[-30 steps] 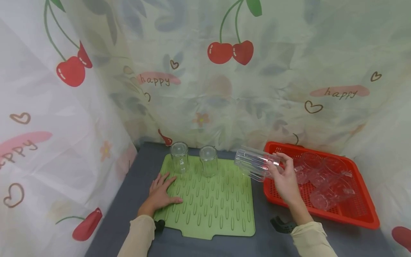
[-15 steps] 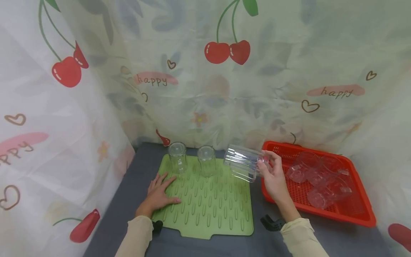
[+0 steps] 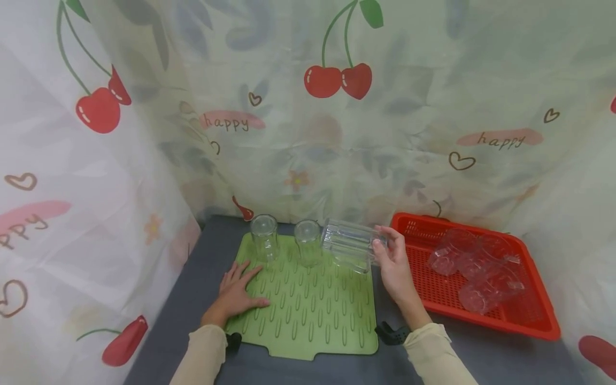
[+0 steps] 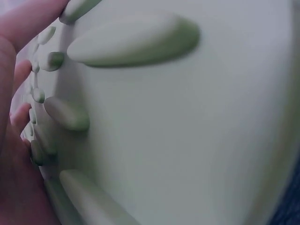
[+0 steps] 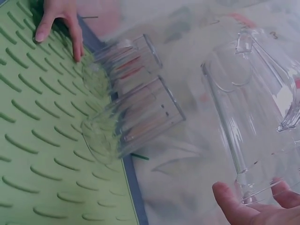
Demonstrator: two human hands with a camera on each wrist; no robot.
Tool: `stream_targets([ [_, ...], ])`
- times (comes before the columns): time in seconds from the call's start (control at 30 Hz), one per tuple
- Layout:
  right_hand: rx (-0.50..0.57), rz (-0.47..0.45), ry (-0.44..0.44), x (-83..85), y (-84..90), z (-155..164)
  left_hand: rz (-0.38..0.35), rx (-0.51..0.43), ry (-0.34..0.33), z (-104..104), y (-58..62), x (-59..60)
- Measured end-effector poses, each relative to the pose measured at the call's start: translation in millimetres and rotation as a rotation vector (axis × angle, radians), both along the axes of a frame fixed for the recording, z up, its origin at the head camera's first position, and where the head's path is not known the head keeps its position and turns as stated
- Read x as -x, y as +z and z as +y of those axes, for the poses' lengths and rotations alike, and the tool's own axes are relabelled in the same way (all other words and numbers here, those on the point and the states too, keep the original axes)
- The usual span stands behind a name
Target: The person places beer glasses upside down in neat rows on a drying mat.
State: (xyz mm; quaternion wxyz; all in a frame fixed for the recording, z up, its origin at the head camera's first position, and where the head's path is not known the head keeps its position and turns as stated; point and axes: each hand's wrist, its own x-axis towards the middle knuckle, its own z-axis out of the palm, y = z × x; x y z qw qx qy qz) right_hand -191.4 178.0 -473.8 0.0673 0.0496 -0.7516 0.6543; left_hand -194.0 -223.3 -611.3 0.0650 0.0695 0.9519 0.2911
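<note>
Left hand (image 3: 236, 294) spread on the green mat (image 3: 308, 321); clear mug (image 3: 348, 240) held by the right hand (image 3: 397, 272).
I note two standing glasses (image 3: 265, 238) along the mat's far edge, then the mug, tilted sideways above its far right part. A leftward swing could knock the nearer glass; a weak end grip could let the mug slip. Open room: the mat's near right. Limits: printed curtain (image 3: 414, 176) behind, red basket (image 3: 486, 320) at right.

Head view: soft, even light, mod. bright; L curtain (image 3: 106, 214) brighter than back curtain (image 3: 394, 133), fine detail fuzzy. L wrist: dim, close-up mat (image 4: 178, 117) washed-out & blurry. R wrist: hazy, w/ glare on held glass (image 5: 248, 105), dk shadow by L hand (image 5: 61, 8).
</note>
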Motion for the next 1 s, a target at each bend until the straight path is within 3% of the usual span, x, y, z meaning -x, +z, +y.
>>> stream_targets([
  [0.2, 0.093, -0.038, 0.02, 2.2, -2.8, -5.8, 0.06, -0.016, 0.0, 0.5, -5.2, -0.1],
  [0.37, 0.181, -0.087, 0.028, 3.3, -5.1, -13.2, 0.057, -0.002, 0.002, 2.2, -1.0, -1.3],
  [0.57, 0.232, -0.103, 0.029, 1.3, -8.2, -18.9, -0.004, 0.041, 0.014, 6.1, 7.6, -3.9],
  [0.83, 0.26, -0.128, 0.002, 3.2, -18.3, -25.9, -0.012, 0.085, 0.053, 14.1, 19.7, -9.7],
  [1.0, 0.346, -0.138, 0.0, 4.7, -23.1, -31.1, -0.027, 0.063, 0.07, 22.2, 34.8, -11.9],
])
